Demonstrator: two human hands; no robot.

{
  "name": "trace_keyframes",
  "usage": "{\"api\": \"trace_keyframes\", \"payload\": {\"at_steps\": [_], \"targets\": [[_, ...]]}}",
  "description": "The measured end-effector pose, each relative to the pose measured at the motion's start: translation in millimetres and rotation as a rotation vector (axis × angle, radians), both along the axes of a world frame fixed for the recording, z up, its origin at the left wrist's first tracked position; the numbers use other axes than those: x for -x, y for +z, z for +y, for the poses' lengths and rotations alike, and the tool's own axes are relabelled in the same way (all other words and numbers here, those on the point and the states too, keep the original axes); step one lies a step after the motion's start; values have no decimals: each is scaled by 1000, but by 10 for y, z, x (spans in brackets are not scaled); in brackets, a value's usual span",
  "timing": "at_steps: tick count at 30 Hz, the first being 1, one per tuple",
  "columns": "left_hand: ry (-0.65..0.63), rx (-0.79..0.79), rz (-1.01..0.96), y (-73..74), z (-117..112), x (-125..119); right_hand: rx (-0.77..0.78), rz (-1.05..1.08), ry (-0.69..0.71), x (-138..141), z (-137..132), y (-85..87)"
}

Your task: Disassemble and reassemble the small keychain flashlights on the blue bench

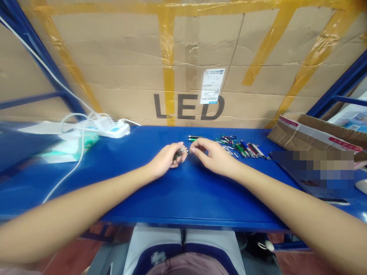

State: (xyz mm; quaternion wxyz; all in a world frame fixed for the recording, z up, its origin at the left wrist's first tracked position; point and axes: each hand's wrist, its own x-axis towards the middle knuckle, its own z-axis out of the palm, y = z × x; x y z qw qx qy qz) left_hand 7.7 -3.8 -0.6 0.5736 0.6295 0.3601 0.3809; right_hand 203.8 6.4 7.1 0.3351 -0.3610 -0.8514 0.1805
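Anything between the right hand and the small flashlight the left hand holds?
Nothing visible. The left hand grips the flashlight; the right hand is just beside it, only bare table between. The spare flashlights lie further right.

2 hands (pixel 168 158) (pixel 210 154) at small flashlight (pixel 179 152)

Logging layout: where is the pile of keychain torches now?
Head view: the pile of keychain torches lies on the blue table, right of centre, just beyond the right hand and left of the open cardboard box.
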Motion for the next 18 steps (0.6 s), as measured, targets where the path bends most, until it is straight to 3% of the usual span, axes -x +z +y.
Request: {"api": "trace_keyframes", "payload": {"at_steps": [6, 13, 18], "targets": [[-19, -45, 124, -27, -29, -21, -68, 193, 78, 60, -150, 87], [-39, -40, 138, -52, -70, -46, -127, 179, 161, 73, -148, 45], [-39, 3, 104, -54, -76, -59, -158, 147, 142, 81, -139, 38]]}}
